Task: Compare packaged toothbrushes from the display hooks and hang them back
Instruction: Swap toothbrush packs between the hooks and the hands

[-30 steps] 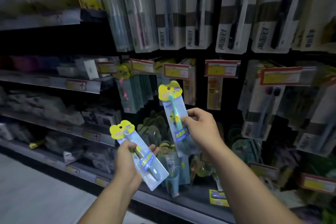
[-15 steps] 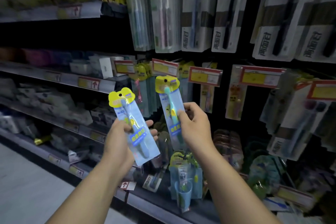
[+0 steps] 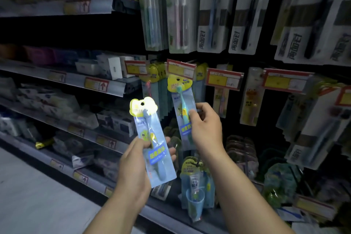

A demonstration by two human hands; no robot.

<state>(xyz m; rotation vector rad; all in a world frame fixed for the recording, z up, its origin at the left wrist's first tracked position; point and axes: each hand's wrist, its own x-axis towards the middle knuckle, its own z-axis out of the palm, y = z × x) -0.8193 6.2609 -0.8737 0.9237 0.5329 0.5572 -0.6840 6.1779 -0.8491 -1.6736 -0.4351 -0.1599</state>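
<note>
Here the right hand [image 3: 206, 125] pinches the teal children's toothbrush pack [image 3: 182, 106] at mid-length, its yellow header card [image 3: 179, 84] just below the red-and-yellow price tag [image 3: 181, 69], apparently lining up for the hook behind that tag; the hook itself is hidden. The likely fault: the hang hole misses the prong because the tag blocks the view, and the thin card buckles or jostles the hanging packs [image 3: 158, 75] just left of the tag. The left hand [image 3: 135, 160], down-left of the tag, grips the blue toothbrush pack [image 3: 150, 129] round its lower half; attention elsewhere, it could slip.

Glossy plastic toothbrush packs [image 3: 154, 144]
</note>
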